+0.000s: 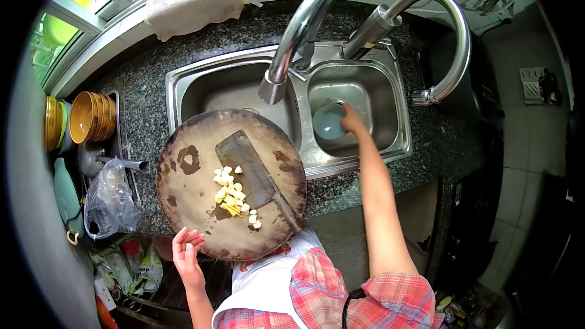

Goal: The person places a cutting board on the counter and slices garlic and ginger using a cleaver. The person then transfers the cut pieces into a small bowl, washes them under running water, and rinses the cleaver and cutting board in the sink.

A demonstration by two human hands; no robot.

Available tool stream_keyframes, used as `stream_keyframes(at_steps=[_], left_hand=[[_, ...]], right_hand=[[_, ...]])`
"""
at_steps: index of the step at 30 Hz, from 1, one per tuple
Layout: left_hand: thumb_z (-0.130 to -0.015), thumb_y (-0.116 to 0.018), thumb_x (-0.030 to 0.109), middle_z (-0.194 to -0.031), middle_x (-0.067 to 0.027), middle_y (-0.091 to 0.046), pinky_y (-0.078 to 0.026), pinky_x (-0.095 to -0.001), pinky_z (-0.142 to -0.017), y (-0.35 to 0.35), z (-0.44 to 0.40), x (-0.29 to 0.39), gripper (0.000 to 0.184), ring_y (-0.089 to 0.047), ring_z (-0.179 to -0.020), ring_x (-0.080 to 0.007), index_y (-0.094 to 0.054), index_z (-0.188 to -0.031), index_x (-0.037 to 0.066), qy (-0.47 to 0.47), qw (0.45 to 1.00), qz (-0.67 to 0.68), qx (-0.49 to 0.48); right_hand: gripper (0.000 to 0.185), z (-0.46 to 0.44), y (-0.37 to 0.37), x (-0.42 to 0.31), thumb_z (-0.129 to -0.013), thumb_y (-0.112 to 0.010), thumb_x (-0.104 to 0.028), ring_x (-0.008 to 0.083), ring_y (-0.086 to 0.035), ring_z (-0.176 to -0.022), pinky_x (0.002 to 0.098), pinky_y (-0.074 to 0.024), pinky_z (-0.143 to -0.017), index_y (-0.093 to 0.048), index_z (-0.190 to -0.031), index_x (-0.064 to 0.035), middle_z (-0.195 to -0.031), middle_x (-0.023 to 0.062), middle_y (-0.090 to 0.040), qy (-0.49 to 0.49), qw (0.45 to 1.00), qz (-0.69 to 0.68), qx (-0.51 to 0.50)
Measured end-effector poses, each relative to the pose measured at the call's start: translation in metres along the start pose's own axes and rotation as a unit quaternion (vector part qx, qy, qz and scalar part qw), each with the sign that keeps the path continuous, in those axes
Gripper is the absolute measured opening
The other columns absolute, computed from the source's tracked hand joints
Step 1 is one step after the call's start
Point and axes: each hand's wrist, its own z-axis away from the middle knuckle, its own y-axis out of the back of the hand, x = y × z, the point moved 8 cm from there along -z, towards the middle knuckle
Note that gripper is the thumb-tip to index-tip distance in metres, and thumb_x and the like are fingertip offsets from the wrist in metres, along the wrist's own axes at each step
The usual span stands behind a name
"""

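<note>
My right hand (352, 118) reaches into the smaller right basin of the sink, its fingers at the rim of a pale blue-grey bowl (329, 123) and closed on its edge. Beside the near-left edge of a round wooden chopping board (183, 189), my left hand (188, 250) is raised with loosely bent fingers apart and nothing in them. On the board a cleaver (248, 169) lies flat, its handle toward my body. Peeled garlic cloves (226, 180) and some yellowish sliced pieces (231, 209) are heaped against the blade's left side.
The board overlaps the front of the larger left basin (210, 85). Two curved taps (292, 36) (460, 30) arch over the sink. Brown bowls (91, 117), a plastic bag (109, 201) and a green case-like object (67, 198) stand at left. A cloth (192, 0) hangs from the sill.
</note>
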Motion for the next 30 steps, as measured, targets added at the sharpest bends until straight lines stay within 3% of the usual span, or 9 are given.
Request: stream_keyframes(at_steps=[2,5,7,11,13,14,18,22,30], left_hand=[[-0.094,-0.050,0.015,-0.113,-0.0139,-0.058,-0.047,-0.0337,-0.089,-0.002,0.005,0.001,0.037,-0.060,-0.101,-0.0234,-0.045,-0.127,-0.001,-0.011,1.000,-0.023,-0.006],[-0.094,-0.051,0.016,-0.113,-0.0139,-0.059,-0.047,-0.0340,-0.090,-0.006,0.008,0.000,0.036,-0.061,-0.100,-0.0235,-0.046,-0.126,-0.001,0.002,1.000,0.000,-0.002],[-0.094,-0.051,0.016,-0.112,-0.0139,-0.059,-0.048,-0.0343,-0.090,-0.011,0.008,-0.002,0.036,-0.061,-0.100,-0.0235,-0.047,-0.125,-0.002,0.015,0.999,0.030,0.000],[-0.094,-0.050,0.012,-0.110,-0.0125,-0.060,-0.048,-0.0341,-0.090,-0.016,0.008,0.013,0.031,-0.061,-0.099,-0.0220,-0.049,-0.122,-0.001,-0.028,0.999,0.000,-0.031],[-0.095,-0.049,0.012,-0.110,-0.0124,-0.061,-0.048,-0.0335,-0.089,-0.015,0.007,0.012,0.029,-0.061,-0.099,-0.0215,-0.050,-0.121,-0.001,-0.012,1.000,0.022,-0.007],[-0.095,-0.049,0.013,-0.110,-0.0125,-0.061,-0.048,-0.0332,-0.088,-0.016,0.004,0.006,0.029,-0.061,-0.098,-0.0209,-0.051,-0.121,-0.001,0.017,0.998,0.058,-0.017],[-0.096,-0.049,0.016,-0.111,-0.0121,-0.061,-0.049,-0.0319,-0.086,-0.012,0.002,0.008,0.029,-0.062,-0.098,-0.0199,-0.052,-0.120,0.000,0.038,0.998,0.017,-0.041],[-0.097,-0.048,0.027,-0.116,-0.0126,-0.058,-0.054,-0.0304,-0.077,-0.017,-0.010,0.005,0.038,-0.064,-0.096,-0.0228,-0.047,-0.128,0.004,0.079,0.994,0.013,-0.074],[-0.093,-0.054,0.028,-0.119,-0.0127,-0.053,-0.058,-0.0308,-0.067,-0.053,-0.061,0.044,0.048,-0.064,-0.093,-0.0220,-0.038,-0.130,0.003,0.041,0.987,0.011,-0.153]], right_hand=[[0.068,0.006,0.047,-0.021,-0.072,-0.058,0.003,0.0370,-0.057,-0.111,0.0452,-0.0580,-0.066,-0.042,-0.137,-0.0028,-0.127,0.0210,-0.055,0.155,0.969,0.157,0.110],[0.046,0.057,0.086,-0.047,-0.079,-0.054,0.002,0.0278,-0.067,-0.093,0.0405,-0.0554,-0.073,-0.050,-0.125,-0.0002,-0.106,0.0214,-0.065,-0.034,0.965,-0.257,0.046],[0.040,0.029,0.086,-0.065,-0.078,-0.054,0.005,0.0323,-0.067,-0.091,0.0433,-0.0574,-0.069,-0.059,-0.117,-0.0007,-0.101,0.0200,-0.067,0.044,0.902,0.419,0.094],[0.026,0.005,0.100,-0.037,-0.083,-0.053,-0.008,0.0312,-0.069,-0.085,0.0448,-0.0581,-0.052,-0.068,-0.103,-0.0013,-0.107,0.0177,-0.066,-0.208,0.959,0.190,0.002],[0.028,0.008,0.070,-0.069,-0.085,-0.051,-0.010,0.0318,-0.069,-0.083,0.0423,-0.0573,-0.047,-0.067,-0.105,-0.0011,-0.107,0.0173,-0.067,-0.061,0.812,0.580,-0.021],[0.027,0.040,0.077,-0.101,-0.085,-0.052,-0.011,0.0327,-0.068,-0.090,0.0402,-0.0591,-0.060,-0.068,-0.105,-0.0021,-0.108,0.0165,-0.067,-0.233,0.646,0.698,0.203],[0.028,0.085,0.094,-0.141,-0.087,-0.049,-0.015,0.0365,-0.063,-0.102,0.0422,-0.0522,-0.086,-0.069,-0.100,-0.0027,-0.107,0.0191,-0.066,-0.018,0.891,0.445,0.083],[0.038,0.192,0.109,-0.175,-0.072,-0.047,-0.003,0.0303,-0.069,-0.070,0.0420,-0.0542,-0.067,-0.064,-0.105,0.0014,-0.083,0.0213,-0.068,0.061,0.990,0.077,0.104],[0.038,0.292,-0.139,-0.318,-0.076,-0.050,-0.011,0.0363,-0.063,-0.094,0.0423,-0.0480,-0.085,-0.059,-0.110,0.0009,-0.099,0.0256,-0.064,0.226,0.968,0.054,-0.098]])
